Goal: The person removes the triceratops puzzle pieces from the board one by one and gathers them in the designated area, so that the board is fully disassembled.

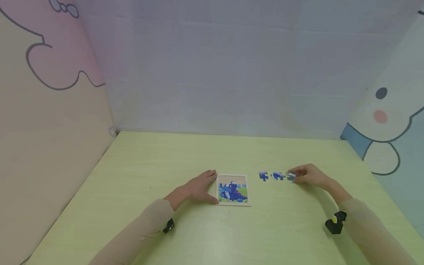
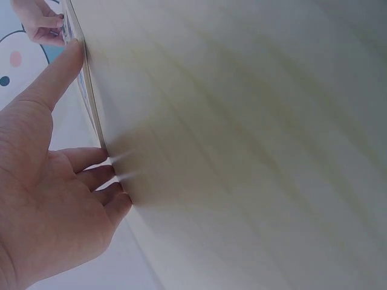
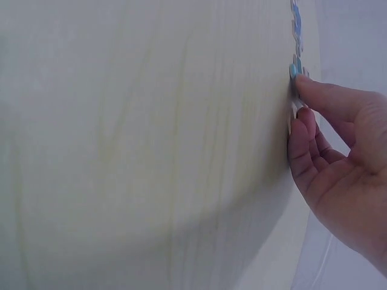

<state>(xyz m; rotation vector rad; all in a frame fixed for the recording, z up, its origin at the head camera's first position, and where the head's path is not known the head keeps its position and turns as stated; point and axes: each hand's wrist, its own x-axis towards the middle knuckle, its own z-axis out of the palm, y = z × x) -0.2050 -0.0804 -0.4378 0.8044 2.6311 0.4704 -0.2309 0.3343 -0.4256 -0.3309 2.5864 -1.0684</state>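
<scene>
On the table lies a puzzle tray with a white frame and a blue dinosaur picture partly filled with pieces; bare backing shows along its top. My left hand lies spread along the tray's left side, thumb at the lower corner and fingers at the upper one. In the left wrist view that hand has its thumb tip against the tray's edge. To the right of the tray, my right hand pinches a puzzle piece between thumb and fingers. The right wrist view shows the piece at the fingertips, close over the table.
Two loose puzzle pieces, one blue and another blue and white, lie in a row between the tray and my right hand. The pale green table ends at a plain back wall, with cartoon-printed panels at both sides.
</scene>
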